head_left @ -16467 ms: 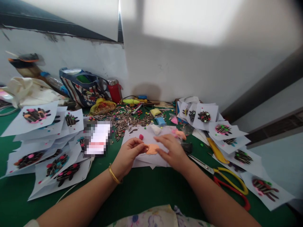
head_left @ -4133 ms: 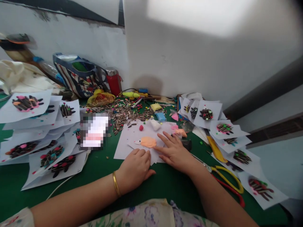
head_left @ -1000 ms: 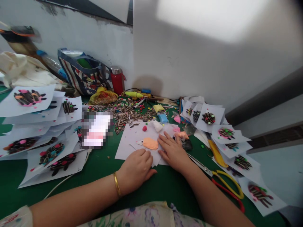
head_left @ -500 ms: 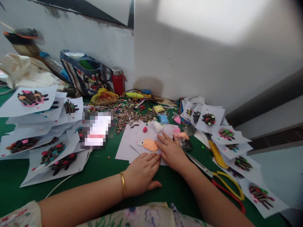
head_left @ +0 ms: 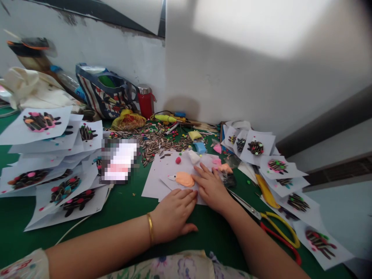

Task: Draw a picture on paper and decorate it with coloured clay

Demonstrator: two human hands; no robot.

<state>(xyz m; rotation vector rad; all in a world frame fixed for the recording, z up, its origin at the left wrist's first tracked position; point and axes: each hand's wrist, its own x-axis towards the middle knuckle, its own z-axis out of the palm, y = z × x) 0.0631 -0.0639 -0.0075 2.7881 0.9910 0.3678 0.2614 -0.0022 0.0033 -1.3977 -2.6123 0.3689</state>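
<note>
On white paper [head_left: 165, 192] lies a flat orange clay oval [head_left: 185, 179] with a small white pointed piece [head_left: 172, 177] at its left end. My left hand [head_left: 175, 213] rests flat over the paper's lower edge, just below the oval, fingers extended and thumb apart. The fingertips of my right hand [head_left: 211, 187] touch the oval's right edge, its fingers spread on the paper. Neither hand holds anything. A red ball [head_left: 178, 160] and a lump of white clay [head_left: 193, 156] sit above the oval.
Striped seeds [head_left: 151, 144] cover the back of the green table [head_left: 124, 209]. Scissors [head_left: 261, 215] lie at my right forearm. Sheets with seed pictures are stacked left [head_left: 43, 147] and right [head_left: 279, 166]. A red flask [head_left: 145, 101] stands behind.
The camera view has shifted very slightly. Both hands and the orange clay hold practically the same positions.
</note>
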